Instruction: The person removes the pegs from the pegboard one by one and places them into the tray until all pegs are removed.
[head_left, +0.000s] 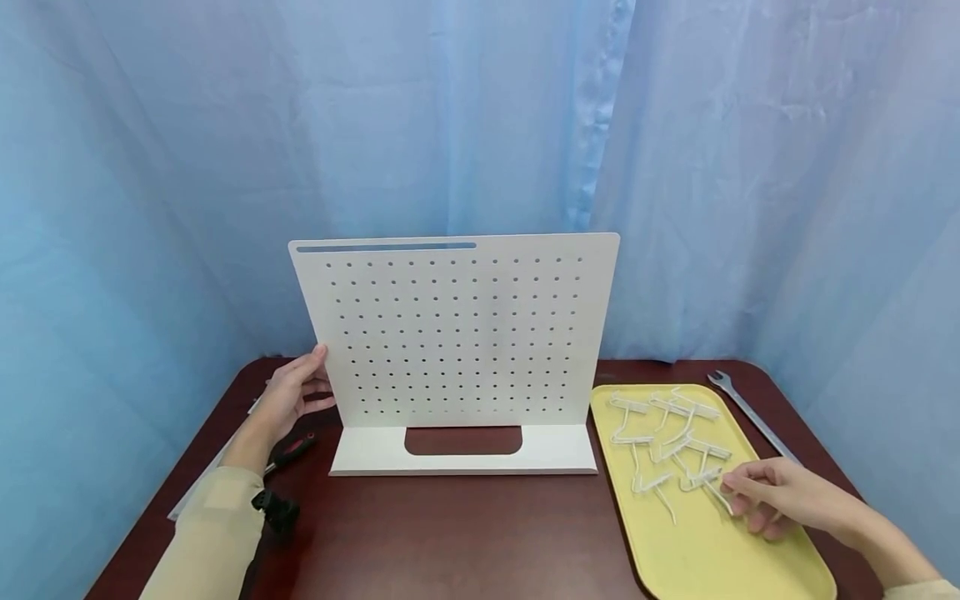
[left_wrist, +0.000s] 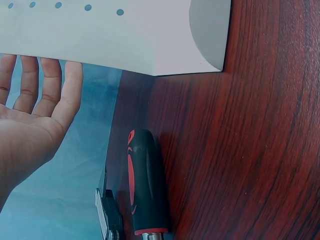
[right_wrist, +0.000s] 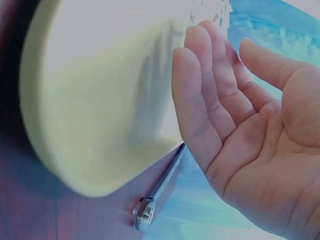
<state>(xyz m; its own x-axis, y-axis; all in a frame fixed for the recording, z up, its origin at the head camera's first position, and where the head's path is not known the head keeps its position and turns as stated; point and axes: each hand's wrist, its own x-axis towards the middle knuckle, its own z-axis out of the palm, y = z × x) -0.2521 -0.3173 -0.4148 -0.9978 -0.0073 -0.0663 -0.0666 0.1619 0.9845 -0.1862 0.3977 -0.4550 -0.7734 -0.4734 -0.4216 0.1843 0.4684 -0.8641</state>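
Observation:
A white pegboard (head_left: pixel 472 333) with rows of small holes stands upright on its slotted base (head_left: pixel 367 450). My left hand (head_left: pixel 288 396) grips its left edge, the thumb at the front and the fingertips passing behind, where they are hidden. Several white wire hooks (head_left: pixel 675 433) lie on a yellow tray (head_left: pixel 720 567) to the right. Over the tray's right side is my right hand (head_left: pixel 783 496), its thumb and fingers loosely bent beside the nearest hook. In the right wrist view the thumb stands apart from the fingers, and the hooks are partly hidden behind the fingertips.
A wrench (head_left: pixel 753 417) lies along the tray's right side. Beside my left forearm is a black and red screwdriver handle (left_wrist: pixel 147 180), with a dark tool (left_wrist: pixel 109 212) next to it. Blue curtains (head_left: pixel 450 108) hang behind the dark wooden table (head_left: pixel 450 533).

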